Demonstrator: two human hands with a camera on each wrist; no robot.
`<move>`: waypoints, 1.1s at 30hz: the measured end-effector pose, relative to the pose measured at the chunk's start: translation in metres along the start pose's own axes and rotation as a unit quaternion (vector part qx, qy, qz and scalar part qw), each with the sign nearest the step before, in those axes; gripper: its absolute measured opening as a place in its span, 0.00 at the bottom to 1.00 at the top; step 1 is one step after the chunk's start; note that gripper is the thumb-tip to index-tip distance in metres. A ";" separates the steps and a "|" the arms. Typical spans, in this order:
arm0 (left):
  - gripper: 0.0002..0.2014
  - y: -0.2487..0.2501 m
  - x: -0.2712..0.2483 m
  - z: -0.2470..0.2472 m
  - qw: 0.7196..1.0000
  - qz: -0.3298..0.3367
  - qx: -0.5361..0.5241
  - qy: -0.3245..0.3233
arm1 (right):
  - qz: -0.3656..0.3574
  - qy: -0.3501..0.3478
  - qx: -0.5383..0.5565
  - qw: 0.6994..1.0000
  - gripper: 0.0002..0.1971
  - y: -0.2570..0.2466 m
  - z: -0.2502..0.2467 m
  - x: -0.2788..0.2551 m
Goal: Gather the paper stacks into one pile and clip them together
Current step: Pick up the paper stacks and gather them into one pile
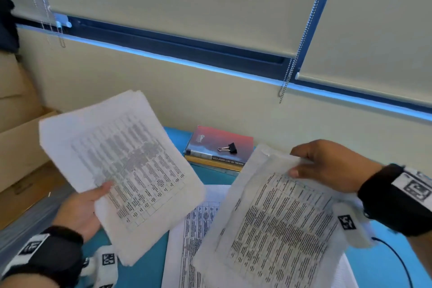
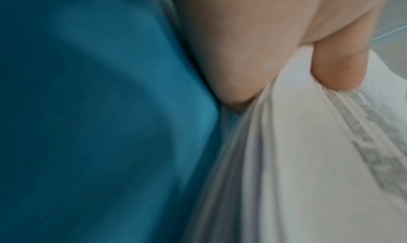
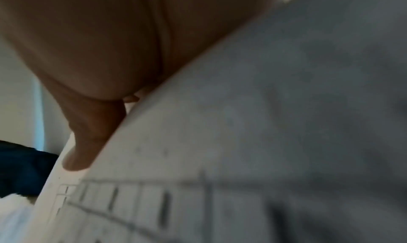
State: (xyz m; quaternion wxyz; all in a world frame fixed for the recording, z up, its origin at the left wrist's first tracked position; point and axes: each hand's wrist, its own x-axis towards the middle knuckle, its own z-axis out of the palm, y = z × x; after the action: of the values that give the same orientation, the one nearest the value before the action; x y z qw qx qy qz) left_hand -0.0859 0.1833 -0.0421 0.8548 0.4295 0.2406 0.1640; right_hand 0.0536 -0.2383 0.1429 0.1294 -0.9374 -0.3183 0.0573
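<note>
Under the left paper stack (image 1: 121, 170), the left hand's fingers are hidden; only the thumb (image 1: 102, 190) shows. The right hand's fingers (image 1: 304, 151) curl behind the right paper stack (image 1: 275, 224). Print on both stacks is too blurred to read. Below them, loose printed sheets (image 1: 198, 229) run off the bottom edge.

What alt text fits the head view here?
Each hand holds a printed paper stack above a blue table: left hand, left stack; right hand, right stack. More papers lie below; a binder clip rests on books.
</note>
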 end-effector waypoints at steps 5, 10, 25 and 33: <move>0.17 0.047 -0.013 0.070 0.975 0.123 0.165 -0.085 | -0.063 0.025 -0.031 0.997 0.04 -0.045 -0.042 -0.009; 0.08 0.057 -0.032 0.118 0.928 0.142 0.307 -0.159 | -0.138 0.166 -0.065 0.974 0.10 -0.068 -0.056 0.009; 0.28 0.023 -0.078 0.143 0.933 0.116 0.225 -0.255 | -0.124 0.186 -0.102 0.969 0.19 -0.091 -0.047 0.034; 0.08 0.008 -0.071 0.147 0.920 0.147 0.334 -0.144 | -0.134 0.208 -0.079 0.966 0.21 -0.095 -0.041 0.033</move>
State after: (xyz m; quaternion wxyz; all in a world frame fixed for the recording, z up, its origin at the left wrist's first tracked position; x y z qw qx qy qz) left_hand -0.0641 0.0573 0.0589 0.6530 0.7399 0.0896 0.1343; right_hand 0.0318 -0.1540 0.2080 0.1248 -0.8847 -0.4106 -0.1821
